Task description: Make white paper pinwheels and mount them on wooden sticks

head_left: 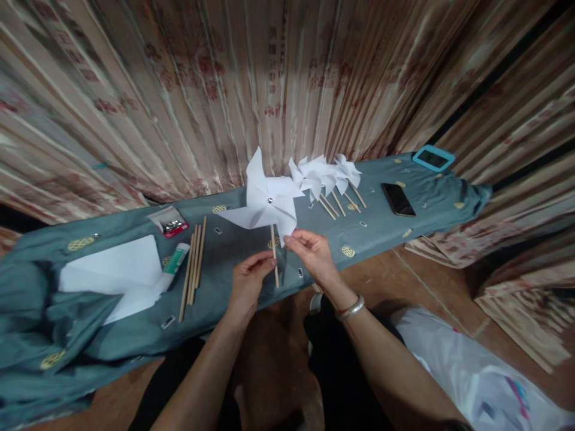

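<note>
A white paper pinwheel [265,209] with a silver pin at its centre stands upright on a thin wooden stick, above the cloth-covered bench. My left hand [248,280] pinches that stick below the blades, thumb and fingers closed. With thumb and forefinger, my right hand [312,254] grips the lower tip of one blade; a metal bangle circles that wrist. Behind and to the right lie several other white pinwheels [326,173], their sticks pointing toward me.
On the left are white paper sheets [114,266], a glue stick [176,260], several wooden sticks [192,263] and a small red box [171,222] of metal pins. A black phone [398,199] and a blue-framed device [433,158] lie right. A plastic bag [467,359] is on the floor.
</note>
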Demonstrator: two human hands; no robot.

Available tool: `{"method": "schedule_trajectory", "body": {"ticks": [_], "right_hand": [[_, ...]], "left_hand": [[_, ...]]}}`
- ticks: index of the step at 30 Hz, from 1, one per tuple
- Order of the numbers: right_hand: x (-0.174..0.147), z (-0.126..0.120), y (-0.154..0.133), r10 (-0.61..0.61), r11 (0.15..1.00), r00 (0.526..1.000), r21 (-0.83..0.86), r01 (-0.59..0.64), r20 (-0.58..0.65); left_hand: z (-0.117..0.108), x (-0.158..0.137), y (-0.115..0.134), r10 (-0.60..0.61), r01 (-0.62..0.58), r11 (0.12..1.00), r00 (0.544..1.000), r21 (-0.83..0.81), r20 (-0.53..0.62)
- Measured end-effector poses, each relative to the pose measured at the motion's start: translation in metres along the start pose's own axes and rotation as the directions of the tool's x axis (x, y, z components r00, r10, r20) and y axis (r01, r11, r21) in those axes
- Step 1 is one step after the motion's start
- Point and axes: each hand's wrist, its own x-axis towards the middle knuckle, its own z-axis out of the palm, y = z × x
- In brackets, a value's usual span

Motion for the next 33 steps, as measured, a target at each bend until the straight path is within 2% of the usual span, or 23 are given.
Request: {"method": "schedule_trajectory", "body": {"ticks": [19,25,33], "right_hand": [[-0.005,0.009,0.001,-0.027,1.0,0.996,-0.001,0.027,0.09],[-0.005,0.01,0.007,-0.055,0.994,0.994,-0.094,0.064,0.093],[-0.007,0.01,0.004,-0.089,0.987,0.992,-0.125,0.1,0.091]], "left_hand": [[-0.001,-0.003,0.0,-0.001,0.001,0.998,1.0,-0.056,-0.008],[-0.002,-0.003,0.001,-0.002,0.002,0.998,1.0,-0.056,-0.009],[-0.001,-0.004,0.003,-0.016,0.014,0.997,1.0,-0.075,-0.025]]}}
